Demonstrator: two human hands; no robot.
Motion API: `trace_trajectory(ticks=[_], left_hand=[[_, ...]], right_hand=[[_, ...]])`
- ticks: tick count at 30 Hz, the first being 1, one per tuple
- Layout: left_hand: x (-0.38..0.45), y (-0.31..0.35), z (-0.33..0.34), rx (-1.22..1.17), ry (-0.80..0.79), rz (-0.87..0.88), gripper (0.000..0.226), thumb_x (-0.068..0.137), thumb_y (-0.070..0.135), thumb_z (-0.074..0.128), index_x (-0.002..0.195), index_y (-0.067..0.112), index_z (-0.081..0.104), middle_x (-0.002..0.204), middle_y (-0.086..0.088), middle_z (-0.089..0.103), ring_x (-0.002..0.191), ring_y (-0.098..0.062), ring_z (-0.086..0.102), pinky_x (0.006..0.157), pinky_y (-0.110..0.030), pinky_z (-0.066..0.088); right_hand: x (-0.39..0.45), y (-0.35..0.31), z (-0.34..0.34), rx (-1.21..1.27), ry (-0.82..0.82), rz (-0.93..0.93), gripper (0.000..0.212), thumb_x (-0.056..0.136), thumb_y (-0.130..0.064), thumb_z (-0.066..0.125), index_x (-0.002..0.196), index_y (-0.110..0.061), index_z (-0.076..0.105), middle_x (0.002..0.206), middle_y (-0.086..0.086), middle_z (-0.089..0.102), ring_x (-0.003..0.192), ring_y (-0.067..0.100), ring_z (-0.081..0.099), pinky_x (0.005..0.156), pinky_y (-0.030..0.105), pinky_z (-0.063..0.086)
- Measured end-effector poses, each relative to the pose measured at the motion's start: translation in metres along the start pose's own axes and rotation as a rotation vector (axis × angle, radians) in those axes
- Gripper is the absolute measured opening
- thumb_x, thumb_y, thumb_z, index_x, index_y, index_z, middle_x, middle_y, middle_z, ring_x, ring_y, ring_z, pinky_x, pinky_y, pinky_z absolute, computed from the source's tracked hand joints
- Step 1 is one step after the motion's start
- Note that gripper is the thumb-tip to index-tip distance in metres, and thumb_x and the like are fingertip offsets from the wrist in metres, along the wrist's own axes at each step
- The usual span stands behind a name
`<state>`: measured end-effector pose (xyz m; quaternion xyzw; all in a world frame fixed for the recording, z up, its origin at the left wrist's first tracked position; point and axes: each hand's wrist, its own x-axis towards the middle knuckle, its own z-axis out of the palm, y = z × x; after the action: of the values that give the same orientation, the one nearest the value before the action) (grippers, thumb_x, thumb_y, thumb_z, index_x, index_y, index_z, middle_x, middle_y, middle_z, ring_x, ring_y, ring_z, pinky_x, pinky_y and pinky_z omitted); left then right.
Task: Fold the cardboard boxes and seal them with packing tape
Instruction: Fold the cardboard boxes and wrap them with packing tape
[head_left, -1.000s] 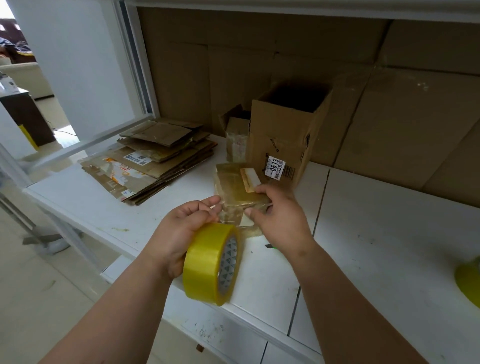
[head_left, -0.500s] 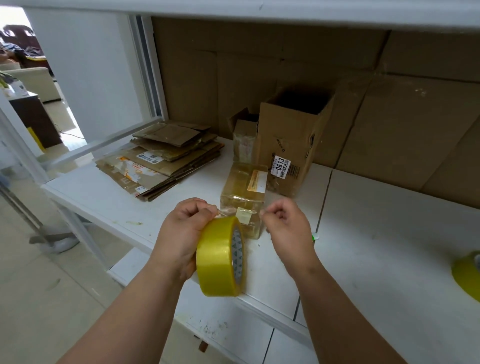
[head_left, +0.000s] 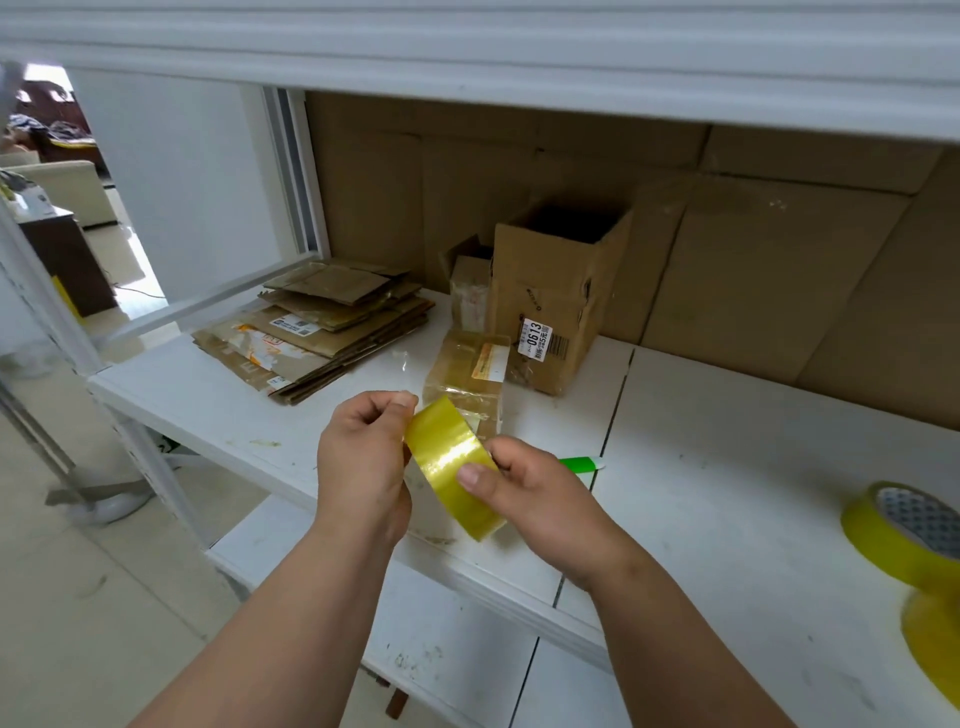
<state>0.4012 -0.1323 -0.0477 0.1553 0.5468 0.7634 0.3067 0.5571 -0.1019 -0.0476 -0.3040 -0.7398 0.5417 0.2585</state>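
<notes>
Both hands hold a yellow roll of packing tape (head_left: 454, 465) above the front of the white table (head_left: 727, 519). My left hand (head_left: 363, 462) grips the roll's left side, thumb and fingers curled at its top edge. My right hand (head_left: 524, 491) grips the right side, thumb pressed on the tape's outer face. Just behind the roll lies a small taped-up cardboard box (head_left: 470, 382). Behind that stands a taller open cardboard box (head_left: 558, 291) with a barcode label. A stack of flattened cardboard boxes (head_left: 317, 332) lies at the left.
Two more yellow tape rolls (head_left: 906, 540) sit at the table's right edge. A green-handled tool (head_left: 582, 464) lies behind my right hand. A small box (head_left: 470, 291) leans by the tall one. Cardboard sheets (head_left: 779, 260) line the back wall; a shelf (head_left: 467, 47) hangs overhead.
My right hand let go of the small taped box and came to the roll. The roll has turned so its outer face shows instead of its core.
</notes>
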Motion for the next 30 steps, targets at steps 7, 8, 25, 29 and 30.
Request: trace_trajectory(ticks=[7, 8, 25, 29, 30], left_hand=[[-0.013, 0.012, 0.013, -0.137, 0.029, -0.045, 0.019, 0.092, 0.01, 0.067, 0.074, 0.017, 0.065, 0.074, 0.007, 0.071, 0.073, -0.004, 0.066, 0.073, -0.036, 0.056], [-0.013, 0.015, 0.015, -0.155, 0.023, -0.048, 0.019, 0.092, 0.012, 0.068, 0.075, 0.019, 0.065, 0.075, 0.009, 0.072, 0.077, -0.003, 0.066, 0.079, -0.037, 0.056], [0.023, 0.002, 0.025, -0.273, 0.282, -0.333, 0.013, 0.08, 0.018, 0.082, 0.087, 0.023, 0.072, 0.099, 0.012, 0.068, 0.096, 0.001, 0.059, 0.101, -0.032, 0.044], [0.031, -0.005, 0.03, -0.275, 0.312, -0.33, 0.014, 0.079, 0.021, 0.082, 0.082, 0.023, 0.069, 0.093, 0.014, 0.067, 0.094, 0.002, 0.059, 0.105, -0.033, 0.044], [0.033, -0.007, 0.032, -0.272, 0.321, -0.331, 0.013, 0.08, 0.021, 0.082, 0.082, 0.023, 0.069, 0.092, 0.014, 0.067, 0.094, 0.001, 0.059, 0.105, -0.033, 0.044]], right_hand=[[-0.007, -0.011, -0.028, -0.23, 0.112, -0.045, 0.033, 0.092, -0.046, 0.064, 0.077, -0.017, 0.06, 0.063, -0.013, 0.052, 0.057, 0.001, 0.048, 0.054, 0.019, 0.037], [-0.006, -0.01, -0.034, -0.256, 0.154, -0.02, 0.039, 0.09, -0.05, 0.063, 0.074, -0.015, 0.059, 0.061, -0.011, 0.051, 0.056, 0.003, 0.047, 0.054, 0.022, 0.037], [0.044, -0.007, -0.118, -0.162, 0.207, 0.053, 0.013, 0.071, -0.049, 0.077, 0.075, -0.036, 0.076, 0.074, -0.007, 0.073, 0.068, 0.007, 0.07, 0.063, 0.025, 0.049], [0.062, -0.003, -0.122, -0.182, 0.241, 0.097, 0.01, 0.08, -0.036, 0.078, 0.076, -0.027, 0.077, 0.08, 0.0, 0.075, 0.079, 0.021, 0.072, 0.072, 0.033, 0.054], [0.065, -0.002, -0.123, -0.175, 0.243, 0.107, 0.01, 0.08, -0.035, 0.078, 0.077, -0.026, 0.077, 0.081, 0.001, 0.075, 0.08, 0.023, 0.072, 0.073, 0.033, 0.054]])
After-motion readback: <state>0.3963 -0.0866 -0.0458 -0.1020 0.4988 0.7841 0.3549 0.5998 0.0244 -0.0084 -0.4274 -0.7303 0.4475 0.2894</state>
